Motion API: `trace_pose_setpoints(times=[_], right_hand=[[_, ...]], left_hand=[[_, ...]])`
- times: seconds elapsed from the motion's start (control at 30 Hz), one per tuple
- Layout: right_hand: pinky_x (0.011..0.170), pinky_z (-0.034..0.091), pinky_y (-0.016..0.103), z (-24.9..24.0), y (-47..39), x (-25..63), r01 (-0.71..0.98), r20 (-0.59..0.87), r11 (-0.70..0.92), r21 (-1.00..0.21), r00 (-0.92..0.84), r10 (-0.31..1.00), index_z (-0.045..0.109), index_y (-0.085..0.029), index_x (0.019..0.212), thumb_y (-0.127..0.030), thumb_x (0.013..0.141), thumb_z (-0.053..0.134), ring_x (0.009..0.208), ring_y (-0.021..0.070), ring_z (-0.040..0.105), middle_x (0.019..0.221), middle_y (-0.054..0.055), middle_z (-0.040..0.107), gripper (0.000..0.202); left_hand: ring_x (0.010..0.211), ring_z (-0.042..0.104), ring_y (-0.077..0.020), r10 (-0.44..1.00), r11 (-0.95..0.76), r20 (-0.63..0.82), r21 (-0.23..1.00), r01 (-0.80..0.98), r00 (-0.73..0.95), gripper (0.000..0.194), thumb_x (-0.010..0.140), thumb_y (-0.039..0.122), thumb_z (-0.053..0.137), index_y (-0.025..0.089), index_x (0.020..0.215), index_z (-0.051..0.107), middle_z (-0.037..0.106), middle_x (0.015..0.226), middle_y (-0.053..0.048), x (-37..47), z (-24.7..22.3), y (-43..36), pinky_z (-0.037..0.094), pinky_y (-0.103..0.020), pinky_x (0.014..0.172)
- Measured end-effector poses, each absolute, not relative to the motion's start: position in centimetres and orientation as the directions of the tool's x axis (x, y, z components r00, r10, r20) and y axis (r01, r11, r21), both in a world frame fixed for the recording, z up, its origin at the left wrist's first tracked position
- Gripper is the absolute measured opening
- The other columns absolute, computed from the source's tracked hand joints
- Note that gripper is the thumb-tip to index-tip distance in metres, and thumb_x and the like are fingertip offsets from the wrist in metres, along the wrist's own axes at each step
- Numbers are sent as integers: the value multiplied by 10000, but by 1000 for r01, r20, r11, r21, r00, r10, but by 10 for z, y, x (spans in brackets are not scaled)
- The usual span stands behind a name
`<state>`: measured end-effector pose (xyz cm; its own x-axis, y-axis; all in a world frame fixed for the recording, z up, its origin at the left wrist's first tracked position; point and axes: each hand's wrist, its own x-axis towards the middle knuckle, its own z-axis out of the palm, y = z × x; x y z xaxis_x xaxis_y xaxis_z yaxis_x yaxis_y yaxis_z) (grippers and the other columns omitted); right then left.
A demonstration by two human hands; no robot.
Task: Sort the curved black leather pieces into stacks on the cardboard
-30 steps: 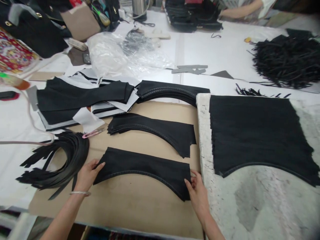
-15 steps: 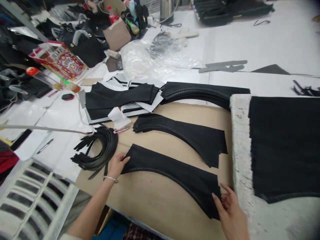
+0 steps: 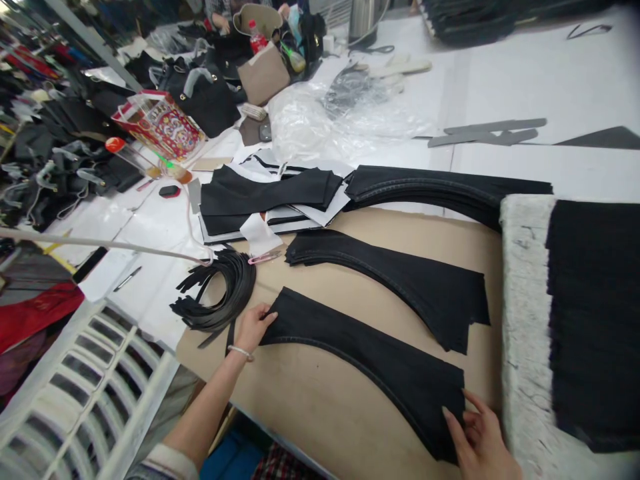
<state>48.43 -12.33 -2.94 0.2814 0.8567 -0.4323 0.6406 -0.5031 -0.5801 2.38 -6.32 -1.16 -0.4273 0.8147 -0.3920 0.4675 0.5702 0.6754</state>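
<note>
A black curved panel (image 3: 365, 353), fabric or leather, lies on the brown board (image 3: 300, 393), its concave stitched-looking edge toward me. My left hand (image 3: 254, 328) pinches its narrow left end between thumb and fingers. At the wider right end, my right hand (image 3: 481, 433) has its thumb on top and fingers at the edge, closed on the panel. Just beyond lies a small stack of similar black panels (image 3: 390, 270). Beside my left hand is a curled bundle of black strips (image 3: 233, 287), with pink-handled thread snips (image 3: 265, 257) close by.
On the right, a worn white block (image 3: 523, 293) carries more black pieces (image 3: 595, 313). Another panel stack (image 3: 430, 190) and flat black cut pieces (image 3: 270, 193) lie farther back. A cord (image 3: 110, 245) crosses the left side above a white slatted rack (image 3: 95, 400).
The camera view has turned left, so the scene appears shifted right. Both hands keep hold of the same panel, which looks unmoved on the board.
</note>
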Motion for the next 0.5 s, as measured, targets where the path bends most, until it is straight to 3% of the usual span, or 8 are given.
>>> trace_pose_setpoints(times=[0.2, 0.33, 0.5], right_hand=[[603, 471, 318, -23, -122, 476, 642, -359, -445, -625, 270, 893, 407, -203, 1283, -544, 869, 414, 620, 176, 572, 823, 25, 557, 536], [658, 472, 323, -22, -119, 476, 665, -324, -420, -617, 272, 906, 392, -203, 1289, -425, 903, 383, 674, 174, 572, 855, 22, 541, 445], [701, 471, 326, -20, -121, 475, 657, -338, -447, -607, 296, 894, 391, -218, 1297, -368, 897, 408, 746, 183, 577, 889, 23, 539, 428]], left_hand=[[644, 511, -164, 832, 552, -377, 635, 541, -407, 318, 654, 515, 609, 211, 630, 519, 543, 595, 34, 32, -2, -65, 396, -270, 626], [721, 580, -196, 839, 537, -369, 435, 723, -401, 318, 704, 547, 527, 230, 717, 543, 620, 694, 19, 32, -5, -64, 418, -282, 655], [853, 620, -239, 813, 558, -384, 301, 773, -437, 347, 730, 554, 487, 224, 805, 564, 659, 830, -37, 30, -7, -64, 458, -311, 709]])
